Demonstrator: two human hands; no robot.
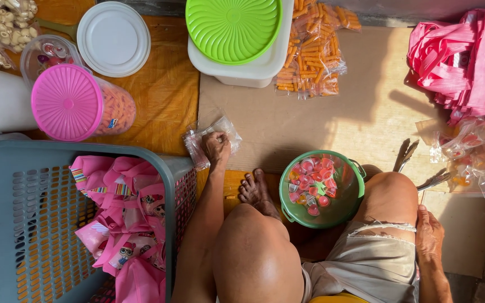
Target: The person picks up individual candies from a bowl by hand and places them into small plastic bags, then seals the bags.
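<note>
My left hand [216,147] reaches forward and rests on a small stack of clear plastic bags [227,128] lying on the cardboard, fingers curled onto them. My right hand [429,234] rests on my right thigh beside the knee and holds nothing, fingers loosely apart. Between my knees stands a green bowl [344,206] with several small red and pink jelly cups [312,178] in it. My bare foot [255,191] lies just left of the bowl.
A grey slotted basket [23,224] with pink printed bags stands at the left. Farther off are a pink-lidded jar [68,102], a white lid [113,38], a white tub with a green lid [232,28], packets of orange snacks [310,56], pink bags [467,62] and bagged jelly cups [478,154].
</note>
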